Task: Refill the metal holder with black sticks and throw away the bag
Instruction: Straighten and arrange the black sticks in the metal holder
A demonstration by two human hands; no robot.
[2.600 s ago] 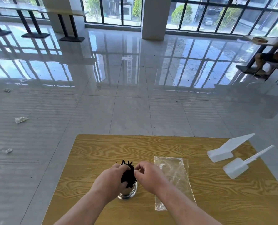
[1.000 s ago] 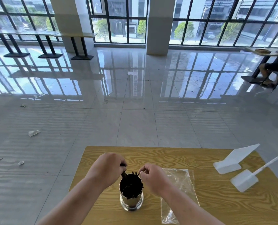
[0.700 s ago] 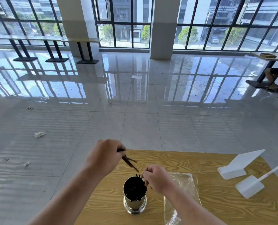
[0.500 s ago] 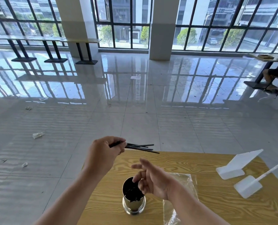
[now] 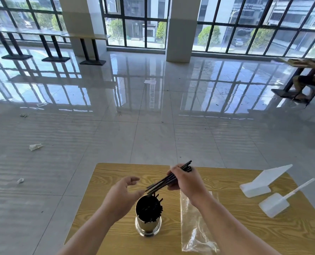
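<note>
On my feed the right hand (image 5: 186,183) pinches a few black sticks (image 5: 164,182). Their long axis slants from far right down to near left, with the lower tips just above the mouth of the metal holder (image 5: 148,223), which stands near-left of the grip. The left hand (image 5: 121,197), fingers loose, sits nearer the holder, perhaps touching its rim; the bag (image 5: 195,223) lies flat at its right.

Holder (image 5: 148,223) is standing on the bench (image 5: 116,173), sticks (image 5: 149,208) sitting in it, bag (image 5: 197,234) lying just right, stand (image 5: 259,183) sitting farther right, second stand (image 5: 274,204) before it.
</note>
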